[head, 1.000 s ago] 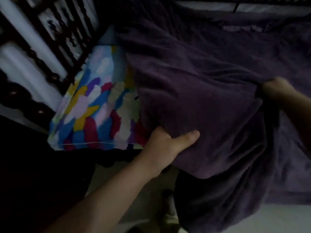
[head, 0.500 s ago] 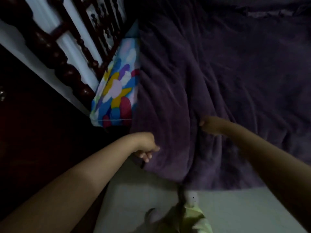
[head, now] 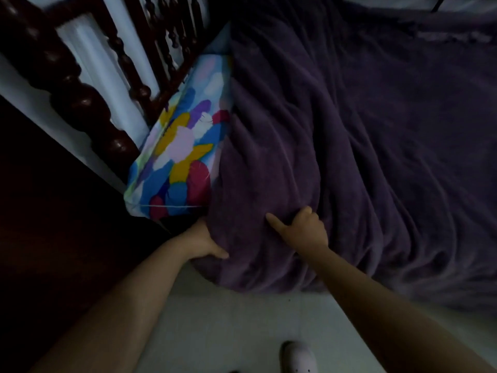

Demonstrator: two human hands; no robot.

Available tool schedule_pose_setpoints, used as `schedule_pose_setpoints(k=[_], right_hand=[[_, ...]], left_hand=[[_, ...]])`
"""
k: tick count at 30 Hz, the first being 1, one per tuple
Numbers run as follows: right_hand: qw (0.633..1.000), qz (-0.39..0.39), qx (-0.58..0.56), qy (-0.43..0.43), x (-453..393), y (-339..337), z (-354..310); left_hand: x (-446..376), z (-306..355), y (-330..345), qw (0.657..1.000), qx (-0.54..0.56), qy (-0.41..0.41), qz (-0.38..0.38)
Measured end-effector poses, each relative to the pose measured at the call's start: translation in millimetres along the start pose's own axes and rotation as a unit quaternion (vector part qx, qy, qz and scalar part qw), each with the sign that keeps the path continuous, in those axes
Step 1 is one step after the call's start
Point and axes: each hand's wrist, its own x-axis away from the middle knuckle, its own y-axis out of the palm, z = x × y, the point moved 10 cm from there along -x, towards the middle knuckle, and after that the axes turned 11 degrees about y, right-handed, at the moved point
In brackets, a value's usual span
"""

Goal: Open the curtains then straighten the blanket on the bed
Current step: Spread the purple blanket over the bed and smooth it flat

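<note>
**Both hands at the blanket's near corner**

The dark purple blanket [head: 336, 135] covers most of the bed, filling the centre and right of the frame in long soft folds, with its near edge hanging over the bedside at lower centre. The left hand [head: 204, 242] is tucked under the blanket's lower left corner, fingers hidden beneath the cloth and thumb closed over the top, pinching the fabric. The right hand [head: 306, 228], just beside it to the right, has its fingers curled into a fold of the blanket with the thumb stretched out flat toward the left. A bright multicoloured pillow [head: 183, 154] lies touching the blanket's left edge, against the dark turned-wood headboard [head: 80, 87] in the upper left. Pale floor [head: 228, 324] runs along the bottom, with a white shoe [head: 298, 358] at the lower edge.
</note>
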Motion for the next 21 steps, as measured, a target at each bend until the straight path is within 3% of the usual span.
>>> schedule_pose_setpoints(k=[2,5,7,11,17,19,21], right_hand=[[1.0,0.017,0.018,-0.013,-8.2,1.0,-8.7],[0.996,0.01,0.001,-0.086,-3.9,-7.5,-23.1],[0.99,0.0,-0.058,-0.127,10.7,-29.3,-27.2],[0.956,-0.018,-0.223,-0.192,60.1,-110.1,-50.3],[0.849,-0.236,-0.388,-0.271,163.4,-125.3,-148.9],[0.827,-0.287,-0.416,-0.248,173.3,-109.5,-155.5],[0.83,-0.288,-0.425,-0.22,171.3,-96.5,-148.1]], left_hand=[[4.1,6.4,22.0,1.0,-0.005,0.014,-0.025],[22.5,28.7,40.7,0.991,0.123,0.025,-0.036],[44.2,52.5,33.9,0.976,0.214,0.041,-0.027],[109.4,108.5,-24.0,0.952,0.276,0.125,0.049],[235.4,131.9,-112.7,0.903,0.335,0.177,0.204],[251.2,123.3,-120.1,0.906,0.322,0.189,0.198],[246.2,94.7,-105.6,0.929,0.314,0.157,0.118]])
